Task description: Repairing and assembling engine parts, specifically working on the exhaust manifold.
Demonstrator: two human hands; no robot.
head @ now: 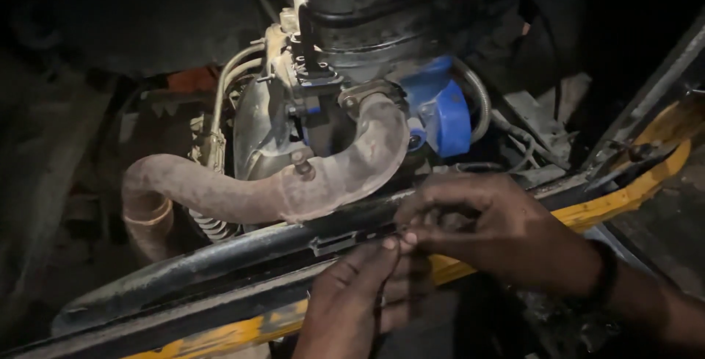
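Fingertips of the left hand (352, 293) and right hand (485, 230) meet, each grip pinched on something too small to tell, just over the black frame rail (220, 256), below the rusty exhaust pipe (294, 186).

Rusty exhaust pipe (242, 190) and black bar (220, 256) crowd both hands.

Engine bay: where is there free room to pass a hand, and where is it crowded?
Free: the gap under the rusty exhaust pipe, above the black bar. Crowded: hoses beside the blue part, and the bar where the left hand and right hand meet.
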